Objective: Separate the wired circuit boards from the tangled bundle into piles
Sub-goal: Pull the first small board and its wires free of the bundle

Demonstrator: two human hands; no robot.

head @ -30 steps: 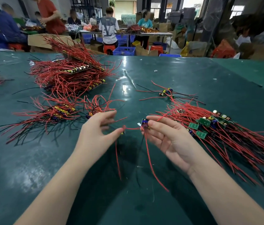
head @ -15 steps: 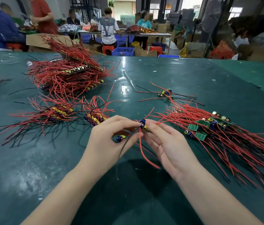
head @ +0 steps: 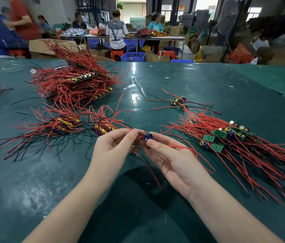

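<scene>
Above the dark green table (head: 155,79), a small circuit board with blue capacitor and red wires (head: 149,137) is pinched between the fingertips of the left hand (head: 113,149) and the right hand (head: 171,156). A tangled bundle of red-wired green boards (head: 234,142) lies to the right; sorted red-wired piles (head: 71,85) are spread at left.

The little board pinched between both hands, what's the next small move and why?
Probably draw the hands apart to free the small board. The left hand and the right hand both pinch it above the green table, and red wires trail from it over the right palm toward the tangled bundle. Once free, it could join the near pile.
</scene>
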